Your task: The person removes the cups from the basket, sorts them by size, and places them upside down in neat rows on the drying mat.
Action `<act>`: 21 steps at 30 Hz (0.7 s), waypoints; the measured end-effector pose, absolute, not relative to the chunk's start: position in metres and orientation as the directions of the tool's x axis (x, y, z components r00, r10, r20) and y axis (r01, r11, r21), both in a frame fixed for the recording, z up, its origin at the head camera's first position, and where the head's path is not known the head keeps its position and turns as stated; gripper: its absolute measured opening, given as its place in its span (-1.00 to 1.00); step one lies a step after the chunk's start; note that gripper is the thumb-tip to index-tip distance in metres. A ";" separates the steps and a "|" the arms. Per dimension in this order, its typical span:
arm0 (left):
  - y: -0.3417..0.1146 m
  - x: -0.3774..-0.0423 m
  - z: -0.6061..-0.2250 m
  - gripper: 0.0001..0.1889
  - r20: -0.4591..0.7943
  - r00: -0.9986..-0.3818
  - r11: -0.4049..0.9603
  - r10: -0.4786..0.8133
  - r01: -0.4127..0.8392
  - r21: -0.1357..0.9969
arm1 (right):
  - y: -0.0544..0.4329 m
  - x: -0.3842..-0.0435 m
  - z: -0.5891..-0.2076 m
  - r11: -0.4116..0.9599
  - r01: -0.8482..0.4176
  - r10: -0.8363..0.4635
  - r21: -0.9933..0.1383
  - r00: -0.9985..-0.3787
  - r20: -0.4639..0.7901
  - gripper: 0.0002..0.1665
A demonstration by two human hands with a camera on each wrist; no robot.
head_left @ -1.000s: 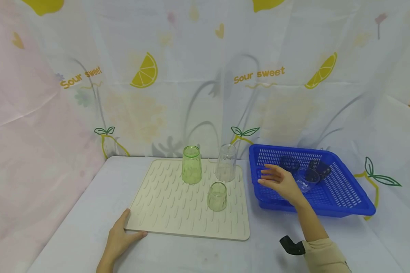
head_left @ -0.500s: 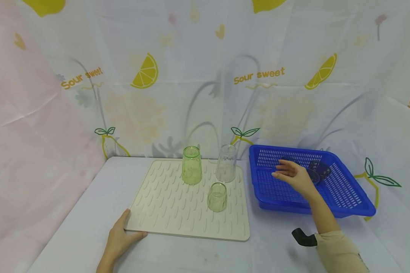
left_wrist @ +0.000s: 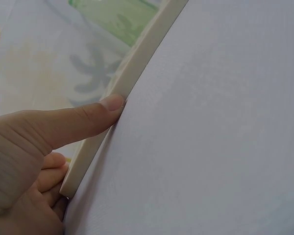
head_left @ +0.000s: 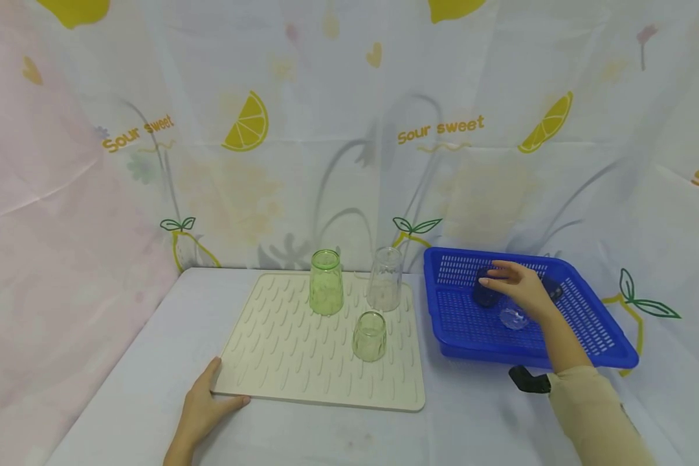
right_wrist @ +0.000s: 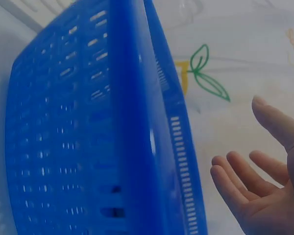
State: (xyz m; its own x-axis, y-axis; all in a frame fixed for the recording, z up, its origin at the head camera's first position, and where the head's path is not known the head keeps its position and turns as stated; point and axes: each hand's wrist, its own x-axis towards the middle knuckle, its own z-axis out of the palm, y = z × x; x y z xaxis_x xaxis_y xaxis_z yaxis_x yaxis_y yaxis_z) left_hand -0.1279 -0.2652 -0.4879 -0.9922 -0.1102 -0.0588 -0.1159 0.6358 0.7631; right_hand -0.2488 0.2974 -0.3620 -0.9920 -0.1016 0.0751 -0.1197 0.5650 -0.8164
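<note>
My left hand [head_left: 204, 408] holds the near left corner of a cream drying mat [head_left: 291, 356]. In the left wrist view its thumb [left_wrist: 88, 117] lies against the front edge, with the fingers round the side. On the mat stand a tall green glass [head_left: 326, 291], a tall clear glass [head_left: 386, 285] and a short pale-green glass [head_left: 369, 340]. My right hand [head_left: 521, 288] hovers over a blue basket [head_left: 611, 349], thumb and fingers spread and nothing between them. Near its fingertips is a dark glass [head_left: 485, 294]. Below the hand lies a clear glass [head_left: 514, 317], partly hidden.
Another dark item [head_left: 552, 287] sits farther right in the basket, partly behind the hand. The basket's raised wall [right_wrist: 59, 122] stands beside the right hand. A printed cloth [head_left: 303, 181] hangs behind the white table [head_left: 151, 349].
My right hand has moved right and slightly farther back over the basket, uncovering the dark glass and now partly covering the items at right. The left hand and mat stay put.
</note>
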 end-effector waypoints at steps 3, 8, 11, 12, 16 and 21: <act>-0.266 -0.128 -0.488 0.19 -0.068 -0.992 0.636 -0.111 -0.123 0.762 | 0.301 -0.255 -0.366 0.577 -0.088 -0.086 -0.812 -0.995 0.047 -0.12; -0.265 -0.128 -0.488 0.19 -0.068 -0.992 0.640 -0.109 -0.122 0.758 | 0.305 -0.264 -0.371 0.606 -0.073 -0.061 -0.792 -0.997 0.045 -0.12; -0.265 -0.128 -0.488 0.19 -0.070 -0.991 0.639 -0.112 -0.126 0.759 | 0.305 -0.270 -0.369 0.628 -0.061 -0.046 -0.775 -0.998 0.041 -0.11; -0.265 -0.128 -0.488 0.20 -0.075 -0.991 0.638 -0.114 -0.131 0.759 | 0.305 -0.272 -0.368 0.639 -0.062 -0.044 -0.767 -0.998 0.044 -0.11; -0.265 -0.128 -0.487 0.21 -0.084 -0.989 0.635 -0.118 -0.140 0.760 | 0.308 -0.279 -0.366 0.673 -0.073 -0.044 -0.736 -0.997 0.058 -0.10; -0.265 -0.128 -0.487 0.20 -0.075 -0.990 0.639 -0.118 -0.134 0.757 | 0.310 -0.286 -0.368 0.708 -0.064 -0.040 -0.703 -0.998 0.050 -0.08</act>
State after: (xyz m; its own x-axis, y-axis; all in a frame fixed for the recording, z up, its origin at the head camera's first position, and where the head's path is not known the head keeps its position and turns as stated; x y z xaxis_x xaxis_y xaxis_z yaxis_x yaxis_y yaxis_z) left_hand -0.1278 -0.2648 -0.4873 -0.9901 -0.1184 -0.0751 -0.1338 0.6393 0.7572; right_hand -0.2865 0.3103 -0.3682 -0.9979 -0.0403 0.0500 -0.0639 0.7081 -0.7033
